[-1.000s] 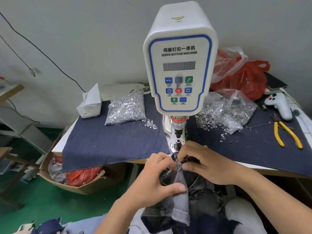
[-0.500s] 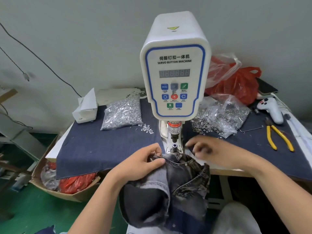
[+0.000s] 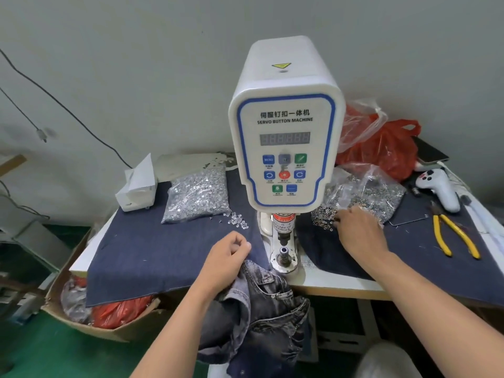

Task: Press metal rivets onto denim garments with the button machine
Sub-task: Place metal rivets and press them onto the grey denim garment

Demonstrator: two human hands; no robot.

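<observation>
The white servo button machine (image 3: 283,148) stands at the middle of the table, its lower die (image 3: 283,253) bare under the press head. A dark washed denim garment (image 3: 267,309) hangs over the table's front edge just left of the die. My left hand (image 3: 226,257) grips its waistband, fingers curled. My right hand (image 3: 357,227) reaches to the right of the machine, its fingertips down in a loose pile of metal rivets (image 3: 321,216). Whether it pinches one is hidden.
A bag of silver studs (image 3: 196,195) and a tissue box (image 3: 136,186) lie left of the machine. On the right are a clear bag of rivets (image 3: 376,189), a red bag (image 3: 387,151), yellow pliers (image 3: 452,238) and a white controller (image 3: 439,186). A cardboard box (image 3: 81,309) sits below left.
Both hands held the garment at the die a second ago. My right hand has let go and moved right to the rivet pile; my left hand has drawn the garment left off the die.
</observation>
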